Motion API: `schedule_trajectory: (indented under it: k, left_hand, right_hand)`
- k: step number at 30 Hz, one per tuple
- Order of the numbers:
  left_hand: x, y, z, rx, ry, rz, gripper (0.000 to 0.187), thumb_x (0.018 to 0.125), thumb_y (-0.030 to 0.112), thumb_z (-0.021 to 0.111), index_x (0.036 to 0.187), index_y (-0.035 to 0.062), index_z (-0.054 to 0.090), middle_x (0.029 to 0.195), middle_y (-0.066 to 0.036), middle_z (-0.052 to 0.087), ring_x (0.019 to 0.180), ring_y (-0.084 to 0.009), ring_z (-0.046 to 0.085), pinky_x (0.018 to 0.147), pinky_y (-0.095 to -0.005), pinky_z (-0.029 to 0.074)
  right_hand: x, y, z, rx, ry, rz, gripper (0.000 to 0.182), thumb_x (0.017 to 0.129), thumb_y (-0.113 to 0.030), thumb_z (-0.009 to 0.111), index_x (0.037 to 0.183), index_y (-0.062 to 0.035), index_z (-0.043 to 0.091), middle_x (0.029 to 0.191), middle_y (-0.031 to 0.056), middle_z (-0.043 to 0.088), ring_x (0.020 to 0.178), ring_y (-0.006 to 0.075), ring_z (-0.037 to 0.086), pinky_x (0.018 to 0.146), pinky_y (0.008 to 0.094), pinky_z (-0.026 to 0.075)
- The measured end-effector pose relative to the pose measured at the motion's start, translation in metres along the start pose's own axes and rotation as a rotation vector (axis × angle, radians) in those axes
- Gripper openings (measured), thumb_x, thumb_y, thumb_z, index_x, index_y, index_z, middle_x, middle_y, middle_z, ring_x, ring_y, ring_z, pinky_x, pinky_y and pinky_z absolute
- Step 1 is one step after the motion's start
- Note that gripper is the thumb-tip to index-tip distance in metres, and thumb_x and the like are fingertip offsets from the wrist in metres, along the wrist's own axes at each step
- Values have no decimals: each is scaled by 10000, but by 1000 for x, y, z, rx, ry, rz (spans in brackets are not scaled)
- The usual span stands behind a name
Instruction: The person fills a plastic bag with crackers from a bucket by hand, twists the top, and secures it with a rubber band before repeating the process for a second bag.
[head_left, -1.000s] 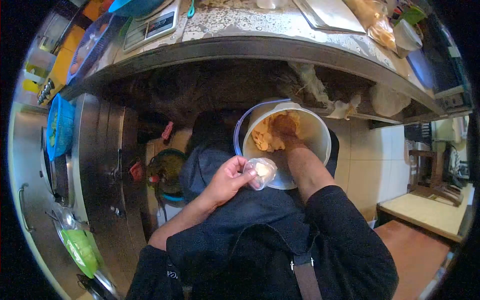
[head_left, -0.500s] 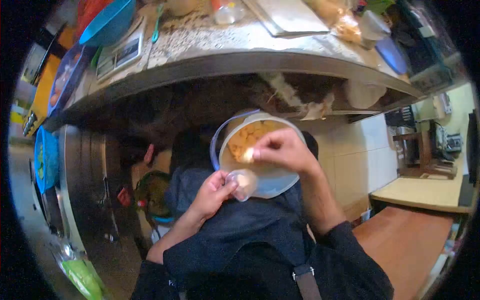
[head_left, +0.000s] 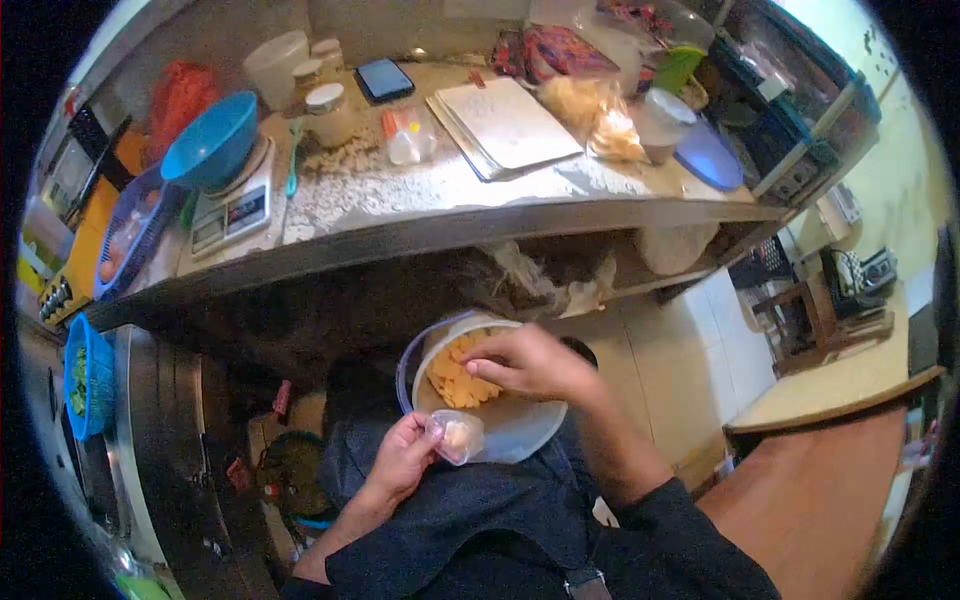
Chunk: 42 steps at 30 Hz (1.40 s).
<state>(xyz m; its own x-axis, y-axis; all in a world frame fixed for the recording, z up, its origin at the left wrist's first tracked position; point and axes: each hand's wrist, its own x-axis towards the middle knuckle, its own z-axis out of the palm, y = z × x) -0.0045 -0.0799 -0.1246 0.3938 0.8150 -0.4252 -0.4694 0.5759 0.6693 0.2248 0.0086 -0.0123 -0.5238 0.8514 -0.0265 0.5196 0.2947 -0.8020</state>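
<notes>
A round white tub (head_left: 525,430) rests on the person's lap, with orange-yellow chip-like pieces (head_left: 462,375) inside. My left hand (head_left: 405,455) pinches a small clear plastic bag (head_left: 460,438) at the tub's near left rim; something pale lies inside the bag. My right hand (head_left: 530,362) is over the tub, its fingers pressed together at the pieces. Whatever those fingertips may hold is hidden.
Above the lap runs a worktop (head_left: 350,205) with an open notebook (head_left: 515,120), a scale (head_left: 235,210), a blue bowl (head_left: 212,140), jars (head_left: 327,112), a phone (head_left: 384,80) and bagged food (head_left: 610,130). A wooden bench (head_left: 810,490) stands at the right.
The view has tilted up, showing more of the worktop. My right hand has gone down to the pieces; the pale piece it held is out of sight. My left hand still holds the bag.
</notes>
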Motion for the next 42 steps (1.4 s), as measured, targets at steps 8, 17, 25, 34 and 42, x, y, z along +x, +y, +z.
schedule_trajectory:
  k: [8,17,25,34,42]
  left_hand:
    - [-1,-2,0,45,-46,39,92,941,103,542,969,26,501,843,-117,635,698,-198,651,685,-317,537]
    - [1,2,1,31,-62,22,98,942,103,541,985,27,498,841,-119,638,711,-194,651,681,-303,529]
    - [9,4,1,34,-99,35,99,939,109,548,989,36,503,863,-95,629,736,-174,643,705,-297,516]
    - [44,4,21,106,-35,58,161,938,117,546,1070,27,528,937,-70,618,834,-160,622,748,-308,533]
    - [56,1,31,-14,-92,73,138,946,105,531,1047,48,458,968,-81,587,819,-171,626,732,-307,545]
  right_hand:
    - [42,164,166,-259,-420,552,668,760,-298,698,1368,-158,462,1124,184,639,1024,309,627,866,389,505]
    - [33,189,185,-532,-630,452,354,784,-252,614,1074,-56,668,1096,180,655,994,326,643,820,409,518]
    - [10,124,109,-45,-201,611,248,803,-172,662,982,-1,685,919,149,691,818,237,674,681,351,541]
    - [-44,49,31,1161,116,450,183,918,-170,586,1032,-30,551,855,83,638,722,143,662,466,221,504]
    - [-46,39,31,975,118,462,286,941,-265,566,1101,-28,566,866,58,636,689,133,652,463,244,521]
